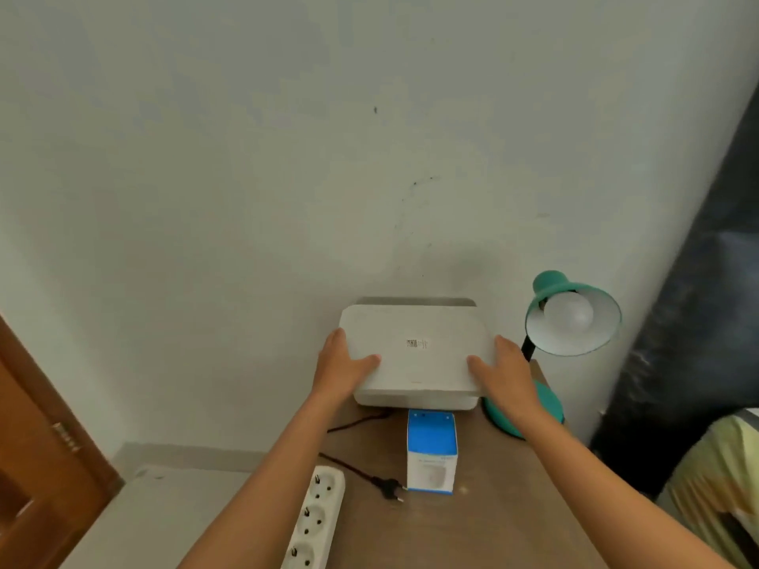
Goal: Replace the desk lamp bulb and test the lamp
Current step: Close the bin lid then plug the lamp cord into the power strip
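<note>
A teal desk lamp [552,289] stands at the table's far right, its shade tilted toward me with a white bulb [571,316] screwed in; its round base [550,404] is partly hidden by my right wrist. A blue and white bulb box [431,449] stands upright mid-table. The lamp's black plug [388,486] lies loose beside a white power strip [316,515]. My left hand [343,365] and my right hand [503,369] grip the two sides of a flat white box [415,355] against the wall.
The brown table [472,527] ends at the left by the power strip. A wooden door [37,457] is at the far left, a dark curtain [698,322] and a yellow-green cloth [714,478] at the right. A black cord [353,425] runs across the table.
</note>
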A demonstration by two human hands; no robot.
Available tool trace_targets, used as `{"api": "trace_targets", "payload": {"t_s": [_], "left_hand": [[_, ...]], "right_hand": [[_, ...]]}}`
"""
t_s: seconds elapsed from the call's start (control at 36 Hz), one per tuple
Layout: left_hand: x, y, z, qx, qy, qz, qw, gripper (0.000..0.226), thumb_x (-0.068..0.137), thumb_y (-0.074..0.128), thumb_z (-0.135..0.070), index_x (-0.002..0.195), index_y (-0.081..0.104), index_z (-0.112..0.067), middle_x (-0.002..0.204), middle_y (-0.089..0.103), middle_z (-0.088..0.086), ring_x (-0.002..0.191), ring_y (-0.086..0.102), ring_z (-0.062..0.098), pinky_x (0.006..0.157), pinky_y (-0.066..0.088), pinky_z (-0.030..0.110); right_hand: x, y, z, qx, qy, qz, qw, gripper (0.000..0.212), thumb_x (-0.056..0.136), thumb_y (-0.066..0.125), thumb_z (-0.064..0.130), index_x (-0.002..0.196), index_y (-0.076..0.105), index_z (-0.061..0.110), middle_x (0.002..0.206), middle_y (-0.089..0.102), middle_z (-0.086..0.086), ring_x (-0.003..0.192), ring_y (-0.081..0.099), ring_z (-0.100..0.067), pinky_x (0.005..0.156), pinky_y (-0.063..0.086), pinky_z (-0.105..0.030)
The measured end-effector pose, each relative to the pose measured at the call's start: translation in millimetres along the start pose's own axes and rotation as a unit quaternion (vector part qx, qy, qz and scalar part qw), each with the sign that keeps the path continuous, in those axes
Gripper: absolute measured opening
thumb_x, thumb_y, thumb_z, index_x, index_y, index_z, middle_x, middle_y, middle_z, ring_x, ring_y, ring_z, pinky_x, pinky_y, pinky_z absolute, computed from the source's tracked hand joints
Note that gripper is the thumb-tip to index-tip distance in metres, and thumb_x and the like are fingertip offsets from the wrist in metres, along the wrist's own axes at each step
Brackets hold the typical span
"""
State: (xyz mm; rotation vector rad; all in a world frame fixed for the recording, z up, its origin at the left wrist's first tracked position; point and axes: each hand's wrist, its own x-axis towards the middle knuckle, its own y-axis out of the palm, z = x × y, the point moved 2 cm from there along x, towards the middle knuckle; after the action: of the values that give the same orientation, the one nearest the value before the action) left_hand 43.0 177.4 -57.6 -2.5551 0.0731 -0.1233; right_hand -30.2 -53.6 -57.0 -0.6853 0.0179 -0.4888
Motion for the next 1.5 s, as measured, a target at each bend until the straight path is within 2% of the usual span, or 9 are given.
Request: {"api": "trace_targets", "payload": {"t_s": [0.11,0.22,0.44,0.58,0.92,1.0,1.14,1.33,1.5], "left_hand": [[34.8,15.3,9.9,0.011,-0.017,0.012,1.0,0.053,0.08,0.068,-0.031,0.122,0.046,-0.008,0.13,0.049,0.008,0.119,0.048,0.027,0.098,0.043,0.041],[60.2,29.5,16.5,0.067,0.006,-0.003,0.998,0.052,0.086,0.061,-0.037,0.124,0.043,-0.006,0.133,0.044,0.009,0.122,0.043,0.027,0.094,0.039,0.034],[94.2,39.8,19.3,0.109,0.04,-0.033,0.993,0.055,0.087,0.056,-0.046,0.121,0.047,-0.004,0.13,0.048,0.012,0.12,0.046,0.028,0.094,0.041,0.036],[103.0,42.0,19.5,0.129,0.044,-0.034,0.99,0.055,0.088,0.053,-0.048,0.12,0.048,-0.004,0.13,0.048,0.011,0.12,0.045,0.028,0.088,0.038,0.033],[103.6,37.3,23.6,0.088,0.042,-0.043,0.994,0.052,0.085,0.058,-0.044,0.118,0.049,-0.006,0.126,0.05,0.009,0.116,0.048,0.028,0.093,0.044,0.042],[103.1,38.4,24.6,0.101,0.042,-0.038,0.993,0.051,0.086,0.056,-0.045,0.117,0.05,-0.004,0.126,0.05,0.009,0.116,0.048,0.028,0.09,0.043,0.037],[105.5,38.8,21.1,0.123,0.044,-0.039,0.991,0.056,0.089,0.052,-0.046,0.126,0.046,-0.004,0.135,0.046,0.009,0.123,0.044,0.027,0.091,0.039,0.034],[106.5,40.9,19.8,0.115,0.042,-0.045,0.991,0.058,0.091,0.052,-0.043,0.134,0.04,-0.006,0.143,0.04,0.008,0.125,0.044,0.025,0.085,0.031,0.026],[105.1,42.5,24.7,0.097,0.04,-0.043,0.994,0.062,0.09,0.053,-0.045,0.138,0.037,-0.008,0.145,0.037,0.008,0.126,0.044,0.023,0.086,0.031,0.024]], "right_hand": [[34.7,15.1,-6.7,-0.021,0.015,0.017,1.0,0.034,0.087,0.056,0.023,0.108,0.051,-0.003,0.115,0.055,-0.02,0.103,0.053,-0.031,0.083,0.044,-0.035],[60.6,26.1,-11.4,-0.044,0.012,0.019,0.999,0.038,0.088,0.054,0.025,0.114,0.049,-0.003,0.122,0.052,-0.021,0.111,0.05,-0.033,0.094,0.045,-0.041],[98.0,36.8,-13.2,-0.069,0.006,0.014,0.997,0.036,0.089,0.051,0.026,0.111,0.047,-0.003,0.124,0.047,-0.019,0.109,0.048,-0.031,0.082,0.036,-0.03],[103.9,41.9,-14.9,-0.084,0.005,0.011,0.996,0.051,0.091,0.048,0.031,0.128,0.04,-0.003,0.139,0.036,-0.018,0.119,0.045,-0.032,0.089,0.038,-0.033],[103.0,41.0,-12.3,-0.076,-0.014,0.005,0.997,0.051,0.091,0.051,0.031,0.126,0.041,-0.005,0.14,0.036,-0.019,0.121,0.044,-0.032,0.093,0.037,-0.031],[103.0,44.2,-12.7,-0.077,-0.008,0.009,0.997,0.048,0.091,0.05,0.031,0.123,0.043,-0.005,0.138,0.037,-0.019,0.117,0.046,-0.032,0.09,0.038,-0.03],[105.7,46.2,-12.3,-0.08,-0.008,0.006,0.997,0.044,0.091,0.048,0.033,0.118,0.045,-0.002,0.134,0.039,-0.019,0.112,0.049,-0.032,0.089,0.041,-0.034],[104.0,48.3,-17.1,-0.104,-0.009,0.0,0.995,0.05,0.092,0.047,0.037,0.122,0.043,-0.002,0.14,0.036,-0.018,0.114,0.049,-0.034,0.087,0.039,-0.032],[101.1,50.0,-20.1,-0.103,-0.009,-0.003,0.995,0.054,0.092,0.046,0.039,0.128,0.04,0.0,0.142,0.035,-0.017,0.117,0.049,-0.033,0.091,0.041,-0.034]]}}
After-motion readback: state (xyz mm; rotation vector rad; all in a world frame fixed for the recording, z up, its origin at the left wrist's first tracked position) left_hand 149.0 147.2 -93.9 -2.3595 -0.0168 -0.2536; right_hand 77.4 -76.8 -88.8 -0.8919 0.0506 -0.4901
